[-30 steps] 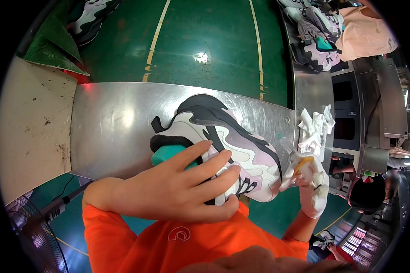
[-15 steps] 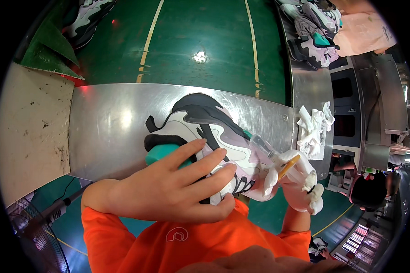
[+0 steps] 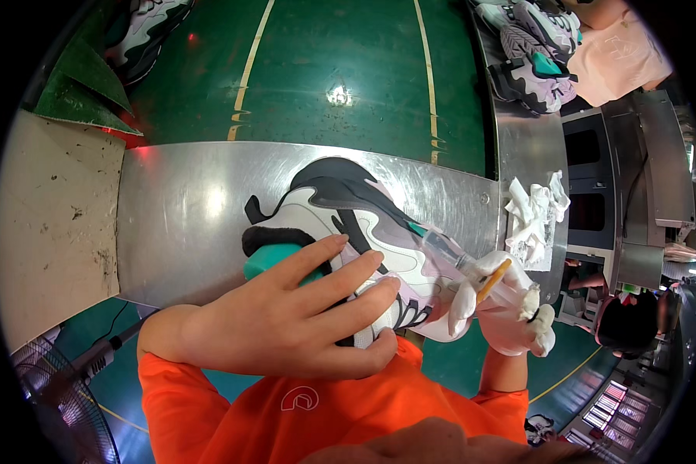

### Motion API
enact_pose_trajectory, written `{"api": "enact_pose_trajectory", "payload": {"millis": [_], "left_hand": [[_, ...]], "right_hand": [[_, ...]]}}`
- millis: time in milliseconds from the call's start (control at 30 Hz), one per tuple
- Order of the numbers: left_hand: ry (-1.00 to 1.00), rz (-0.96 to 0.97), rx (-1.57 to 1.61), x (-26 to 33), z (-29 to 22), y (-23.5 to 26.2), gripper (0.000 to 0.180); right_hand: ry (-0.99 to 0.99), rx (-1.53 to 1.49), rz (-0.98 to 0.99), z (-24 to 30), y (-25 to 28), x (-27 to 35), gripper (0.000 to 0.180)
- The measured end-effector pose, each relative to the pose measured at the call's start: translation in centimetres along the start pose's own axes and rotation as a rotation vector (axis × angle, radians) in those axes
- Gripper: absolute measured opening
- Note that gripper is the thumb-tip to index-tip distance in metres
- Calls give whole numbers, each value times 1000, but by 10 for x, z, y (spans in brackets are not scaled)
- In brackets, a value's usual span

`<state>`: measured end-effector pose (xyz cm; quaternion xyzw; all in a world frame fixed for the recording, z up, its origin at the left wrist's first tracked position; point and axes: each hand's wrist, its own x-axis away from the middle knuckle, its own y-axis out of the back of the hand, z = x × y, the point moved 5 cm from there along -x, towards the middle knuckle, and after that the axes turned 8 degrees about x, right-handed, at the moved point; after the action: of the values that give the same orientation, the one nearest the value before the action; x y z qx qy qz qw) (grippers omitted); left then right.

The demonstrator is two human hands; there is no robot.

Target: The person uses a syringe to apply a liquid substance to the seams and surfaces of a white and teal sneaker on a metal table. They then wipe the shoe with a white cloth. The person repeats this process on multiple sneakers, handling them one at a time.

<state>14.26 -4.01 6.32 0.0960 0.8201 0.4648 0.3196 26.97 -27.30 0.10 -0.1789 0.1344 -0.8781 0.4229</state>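
Observation:
A sneaker in white, lilac and black lies on its side on the metal bench top, its sole turned away from me. A teal insert fills its opening. My left hand is wrapped over the tongue and laces, fingers apart and thumb hidden. On the toe side, my right hand wears a white glove. Its fingers are closed on a clear plastic tube, whose narrow end meets the edge between upper and sole. A yellow-brown stick shows across the gloved fingers; its other end is hidden.
Beyond the metal bench runs a green belt with yellow lines. Crumpled white cloths lie at the right, with several sneakers farther back. A board borders the left side; a fan stands lower left.
My right hand has shifted slightly, and the tube's tip has moved a little left along the sole edge. The sneaker has barely moved, and my left hand stays on it.

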Motion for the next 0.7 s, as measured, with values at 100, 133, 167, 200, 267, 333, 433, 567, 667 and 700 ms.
{"api": "enact_pose_trajectory", "payload": {"millis": [100, 133, 167, 200, 267, 333, 433, 567, 667, 700], "left_hand": [[8, -18, 4, -1, 0, -1, 17], [10, -26, 9, -1, -1, -1, 17], [11, -34, 14, -1, -1, -1, 17], [6, -33, 14, 0, -1, -1, 17], [-1, -34, 10, 0, -1, -1, 17], [-6, -33, 14, 0, -1, 0, 17], [-7, -22, 7, 1, -2, 0, 19], [-39, 5, -65, 9, -3, -2, 22], [-29, -16, -67, 16, -9, -4, 24], [-29, -41, -67, 17, -9, -4, 24]], "right_hand": [[2, 25, 0, 0, 3, 0, 112], [5, 32, 11, 1, 0, -1, 112], [5, 36, 21, 4, -3, -4, 112], [2, 41, 24, 9, -8, -4, 111], [30, 122, -106, 19, -13, -4, 108], [136, 289, -282, 27, -6, 5, 102], [317, 578, -478, 37, 14, 16, 93], [390, 700, -694, 39, 33, 34, 85], [394, 744, -775, 36, 45, 40, 79], [380, 753, -814, 35, 46, 39, 77]]}}
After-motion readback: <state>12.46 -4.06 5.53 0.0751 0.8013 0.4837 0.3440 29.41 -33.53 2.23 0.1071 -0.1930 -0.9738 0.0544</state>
